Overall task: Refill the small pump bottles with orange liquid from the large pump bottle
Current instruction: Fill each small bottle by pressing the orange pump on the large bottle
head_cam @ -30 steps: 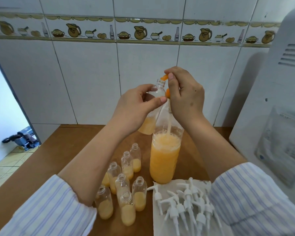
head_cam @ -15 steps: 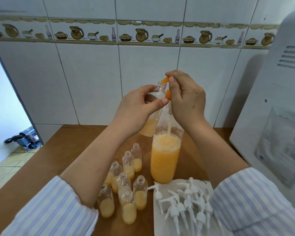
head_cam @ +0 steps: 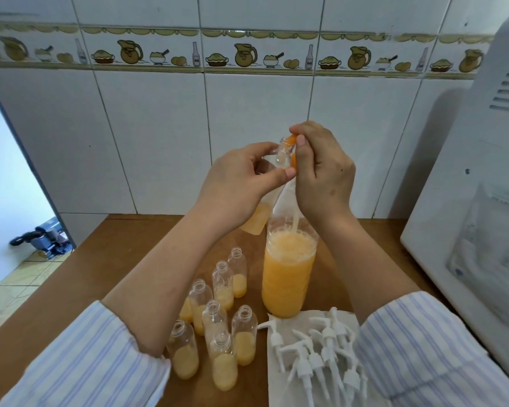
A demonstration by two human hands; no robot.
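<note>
Since the earlier frames the two hands sit a little lower in the view and the small bottle's mouth has come closer under the orange nozzle, while the things on the tabletop stay where they were. The left hand (head_cam: 235,186) holds a small bottle (head_cam: 272,183) in the air, tilted, with the fingers (head_cam: 276,175) and thumb curled round its upper part; orange liquid lies in its bottom, just behind the big bottle's shoulder. The right hand (head_cam: 323,174) grips the orange pump head (head_cam: 292,148) of the big bottle (head_cam: 288,274), its fingers closed over the top, and the nozzle touches the open neck of the small bottle. The big bottle stands upright on the brown tabletop (head_cam: 106,265), filled with orange liquid up to its shoulder, foam on top, a tube going down into it. To its left stands a group of small open bottles (head_cam: 218,327), each partly filled with orange liquid, close together, some hidden in part by the left forearm. In front of the big bottle lies a white paper towel (head_cam: 279,386) with several white pump tops (head_cam: 315,353) lying on it in a heap. A large white appliance (head_cam: 467,201) stands at the right, against the tiled wall (head_cam: 159,127). Both sleeves (head_cam: 83,365) are striped blue and white.
</note>
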